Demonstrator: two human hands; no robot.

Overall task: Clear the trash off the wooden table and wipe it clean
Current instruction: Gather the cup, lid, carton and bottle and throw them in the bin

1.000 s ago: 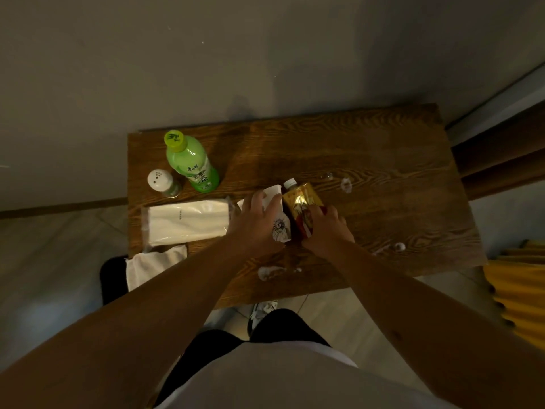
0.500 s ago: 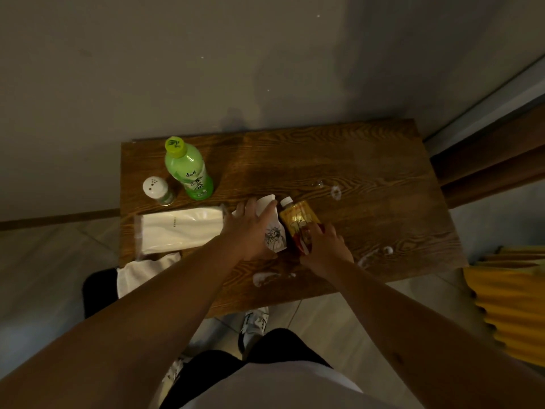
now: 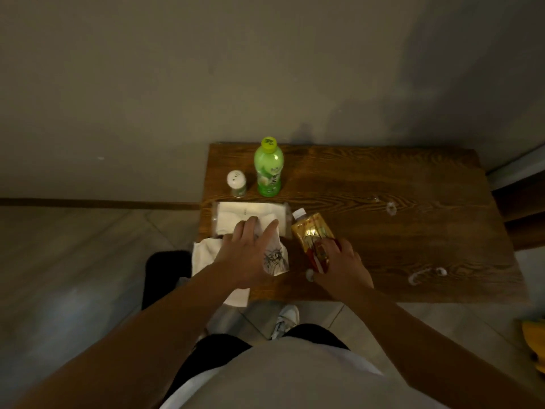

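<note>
- The wooden table [image 3: 398,184] stands against the wall, with the trash gathered at its near left part and both hands already on it.
- A white cloth [image 3: 203,255] hangs over the near left edge, under the left forearm; judged from the task, it is what will serve for the wiping, and the left hand is the nearer one to it.
- The left hand [image 3: 250,255] lies over a white printed wrapper [image 3: 275,258], fingers spread and curled down onto it; its fingertips reach onto the clear tissue pack [image 3: 250,215] just behind. It seems to be gripping the wrapper, though the underside is hidden.
- The gold drink pouch [image 3: 312,234] lies flat just right of the wrapper, long axis running away from the person and slightly left, white cap at the far end.
- The right hand [image 3: 342,267] grips the pouch's near end, fingers curled over it, so a lift would go straight up.
- The green bottle [image 3: 268,169] and small shaker [image 3: 236,183] stand upright behind, untouched.
- Pale spill marks [image 3: 424,274] dot the right side, well apart from both hands.
</note>
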